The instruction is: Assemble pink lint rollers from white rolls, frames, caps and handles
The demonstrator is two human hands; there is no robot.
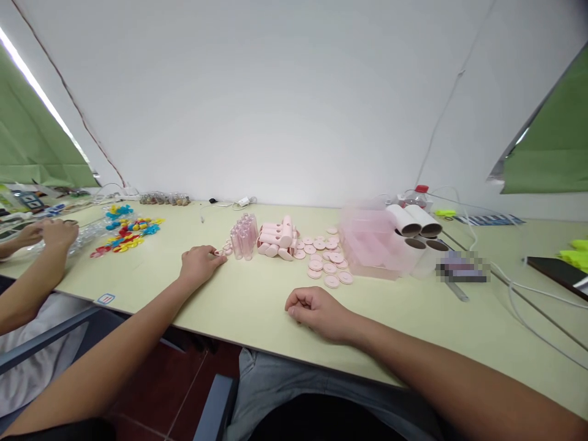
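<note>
My left hand (pixel 198 263) rests on the pale table (pixel 257 306), fingers curled, fingertips touching small pink pieces (pixel 225 250) beside a cluster of clear vials (pixel 244 236). Whether it grips one of them I cannot make out. My right hand (pixel 316 311) lies on the table as a loose fist near the front edge, with nothing visible in it. Beyond it lie several pink round discs (pixel 327 260) and a pile of pink tube-shaped parts (pixel 277 236).
A translucent pink box (pixel 372 242) and white cardboard rolls (pixel 416 223) stand at right, with cables (pixel 519 288) and a dark phone (pixel 558 272) beyond. At left a co-worker's hands (pixel 48 233) work near coloured plastic pieces (pixel 126 233).
</note>
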